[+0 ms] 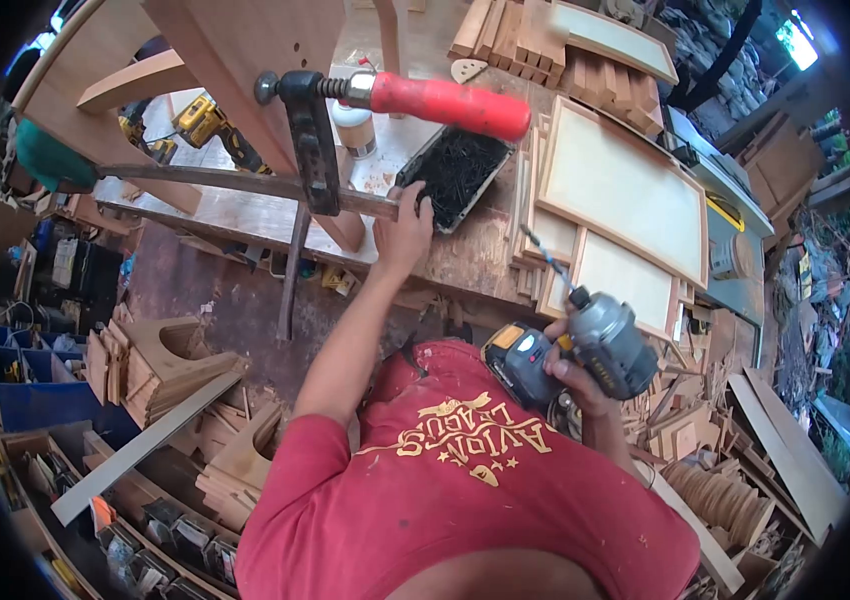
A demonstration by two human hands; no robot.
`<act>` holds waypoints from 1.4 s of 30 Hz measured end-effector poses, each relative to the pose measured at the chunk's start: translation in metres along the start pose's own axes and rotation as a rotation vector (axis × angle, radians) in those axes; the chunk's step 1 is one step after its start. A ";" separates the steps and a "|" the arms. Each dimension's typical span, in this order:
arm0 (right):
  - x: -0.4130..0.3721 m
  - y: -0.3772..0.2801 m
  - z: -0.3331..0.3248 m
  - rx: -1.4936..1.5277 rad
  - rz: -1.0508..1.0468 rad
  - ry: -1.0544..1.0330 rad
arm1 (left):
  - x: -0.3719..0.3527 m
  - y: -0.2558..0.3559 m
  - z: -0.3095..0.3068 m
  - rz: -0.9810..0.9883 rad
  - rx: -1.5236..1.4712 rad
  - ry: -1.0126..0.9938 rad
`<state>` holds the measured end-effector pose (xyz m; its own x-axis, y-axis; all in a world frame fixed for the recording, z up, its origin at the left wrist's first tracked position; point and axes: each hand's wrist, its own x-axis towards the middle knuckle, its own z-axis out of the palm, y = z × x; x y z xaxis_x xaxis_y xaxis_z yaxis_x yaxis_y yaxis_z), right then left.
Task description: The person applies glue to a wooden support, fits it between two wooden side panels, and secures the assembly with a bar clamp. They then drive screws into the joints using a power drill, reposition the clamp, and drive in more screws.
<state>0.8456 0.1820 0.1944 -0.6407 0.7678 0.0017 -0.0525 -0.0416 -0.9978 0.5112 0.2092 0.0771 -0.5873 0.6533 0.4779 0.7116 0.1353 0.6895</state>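
My left hand (405, 232) is closed at the end of the bar of a bar clamp (315, 140), its fingertips beside a tray of black screws (460, 165). The clamp, with its red handle (450, 105), sits on a wooden piece of furniture (245, 60) with angled legs. In my right hand (577, 375) is a cordless drill (610, 340) held near my chest, its long thin bit pointing up and left. The palm side of the right hand is hidden behind the tool.
Framed panels (625, 190) are stacked on the workbench (480, 255), with wooden blocks (520, 35) behind. A yellow drill (210, 125) and a white-lidded jar (353, 130) stand under the furniture piece. Curved plywood pieces (165, 360) and tool bins (40, 390) are at the left.
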 end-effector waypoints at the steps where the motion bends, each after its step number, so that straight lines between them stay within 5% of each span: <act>1: -0.003 0.008 -0.005 -0.073 -0.014 -0.016 | 0.007 -0.010 0.009 0.063 0.071 0.054; 13: 0.017 -0.011 -0.011 -0.104 0.126 -0.092 | 0.030 -0.006 0.020 -0.042 0.345 -0.294; 15: 0.023 -0.002 -0.013 -0.090 0.040 -0.167 | 0.028 -0.065 0.076 -0.161 0.352 -0.117; 17: 0.025 0.002 -0.012 -0.103 -0.025 -0.233 | 0.034 -0.036 0.045 0.072 0.353 -0.053; 24: 0.013 -0.014 0.015 -0.110 -0.016 -0.212 | 0.032 0.044 0.018 0.216 -0.117 0.406; 26: 0.007 -0.003 0.013 -0.221 -0.020 -0.254 | 0.016 0.056 0.013 0.195 -0.288 0.399; 30: 0.004 -0.003 0.038 -0.480 -0.229 -0.396 | -0.080 0.071 -0.027 -0.152 -0.641 -0.065; 32: 0.005 -0.007 0.063 -0.652 -0.290 -0.473 | -0.144 0.022 -0.018 -0.205 -0.598 -0.333; 34: 0.009 -0.011 0.096 -0.916 -0.378 -0.548 | -0.170 0.023 -0.082 -0.482 -0.722 -0.345; 36: 0.013 -0.011 0.131 -1.033 -0.445 -0.629 | -0.196 -0.015 -0.120 -0.494 -0.892 -0.153; 38: 0.013 -0.010 0.164 -0.942 -0.459 -0.723 | -0.200 -0.024 -0.190 -0.771 -0.964 -0.042; 40: 0.018 -0.007 0.204 -0.708 -0.396 -0.836 | -0.221 -0.063 -0.216 -0.676 -0.902 0.111; 42: 0.023 -0.005 0.243 -0.520 -0.324 -0.918 | -0.229 -0.072 -0.261 -0.806 -1.089 0.217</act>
<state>0.6449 0.0450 0.2153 -0.9913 -0.0825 0.1023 -0.1303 0.5149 -0.8473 0.4935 -0.1451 0.0599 -0.8098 0.5306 -0.2503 -0.4534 -0.2954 0.8409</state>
